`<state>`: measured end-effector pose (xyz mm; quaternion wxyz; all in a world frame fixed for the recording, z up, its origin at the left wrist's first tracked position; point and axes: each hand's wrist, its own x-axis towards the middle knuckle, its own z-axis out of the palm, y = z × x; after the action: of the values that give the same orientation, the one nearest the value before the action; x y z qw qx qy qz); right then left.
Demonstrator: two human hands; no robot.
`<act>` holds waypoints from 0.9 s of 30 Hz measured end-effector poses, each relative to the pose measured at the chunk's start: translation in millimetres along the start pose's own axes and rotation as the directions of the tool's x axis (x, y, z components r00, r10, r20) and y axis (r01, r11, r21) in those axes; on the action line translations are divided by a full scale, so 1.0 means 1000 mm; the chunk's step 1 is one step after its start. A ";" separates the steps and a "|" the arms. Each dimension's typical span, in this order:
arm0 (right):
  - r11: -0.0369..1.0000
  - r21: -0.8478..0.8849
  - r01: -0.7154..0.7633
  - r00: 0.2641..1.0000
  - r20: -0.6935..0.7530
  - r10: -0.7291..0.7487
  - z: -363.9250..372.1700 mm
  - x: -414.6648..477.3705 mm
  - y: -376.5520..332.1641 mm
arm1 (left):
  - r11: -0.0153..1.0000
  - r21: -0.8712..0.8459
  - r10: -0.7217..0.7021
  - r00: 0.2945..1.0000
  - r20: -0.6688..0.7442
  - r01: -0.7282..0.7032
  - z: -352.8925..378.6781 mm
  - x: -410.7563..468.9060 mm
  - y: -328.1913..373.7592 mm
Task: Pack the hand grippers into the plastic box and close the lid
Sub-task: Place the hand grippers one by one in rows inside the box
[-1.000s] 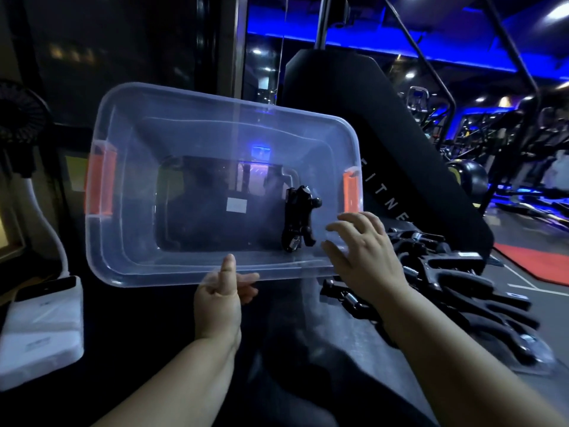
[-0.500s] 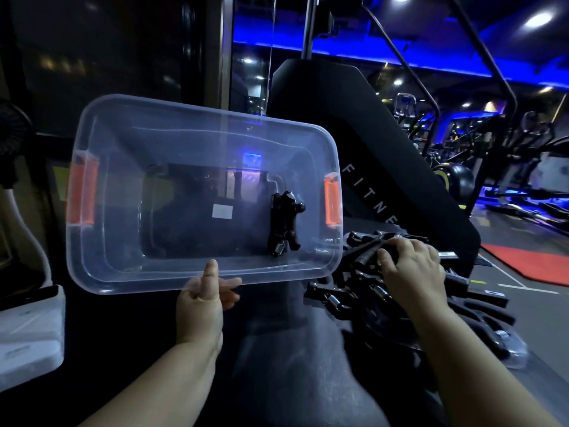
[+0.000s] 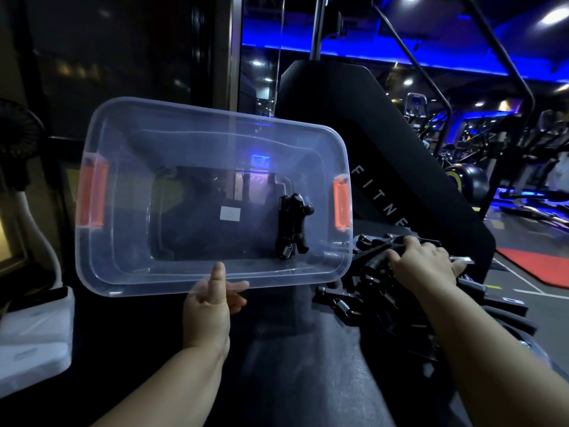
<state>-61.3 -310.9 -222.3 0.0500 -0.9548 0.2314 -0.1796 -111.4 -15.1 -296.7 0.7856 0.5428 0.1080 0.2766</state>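
Clear plastic box (image 3: 191,143), near rim pinched in our left hand (image 3: 209,303), holds one black hand gripper (image 3: 292,226). Our right hand (image 3: 425,263) grips a handle in the gripper pile (image 3: 369,303) alongside

I get one view: a wide-angle head camera facing forward and down, close to the plastic box (image 3: 191,143) at 11 o'clock.

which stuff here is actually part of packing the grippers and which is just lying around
Part of the job:
- plastic box, left hand gripping its near rim
- hand gripper already inside the box
- pile of hand grippers, right hand with fingers curled on it

Just lying about:
- white case
- fan
- padded gym machine
- black ball
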 end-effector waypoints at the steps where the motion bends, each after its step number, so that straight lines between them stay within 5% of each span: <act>1: 1.000 -0.001 0.001 1.000 -0.002 -0.001 0.000 0.004 0.001 | 1.000 -0.001 0.002 1.000 0.001 -0.002 0.000 0.000 0.000; 13: 0.998 0.034 0.046 0.985 -0.169 -0.040 0.008 0.009 0.005 | 1.000 -0.007 -0.010 1.000 0.014 0.011 0.000 0.000 0.001; 19: 0.952 0.252 0.176 0.945 -0.314 -0.092 0.010 0.000 0.004 | 1.000 -0.005 -0.030 1.000 0.008 0.030 0.000 -0.002 0.003; 27: 0.746 0.579 0.329 0.902 -0.426 -0.067 0.001 -0.007 -0.002 | 0.999 -0.007 -0.031 0.999 0.007 0.031 0.000 0.001 0.002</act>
<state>-66.3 -306.0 -225.1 0.3058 -0.8464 0.0566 -0.4322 -111.1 -14.3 -294.6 0.7922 0.5390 0.1129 0.2630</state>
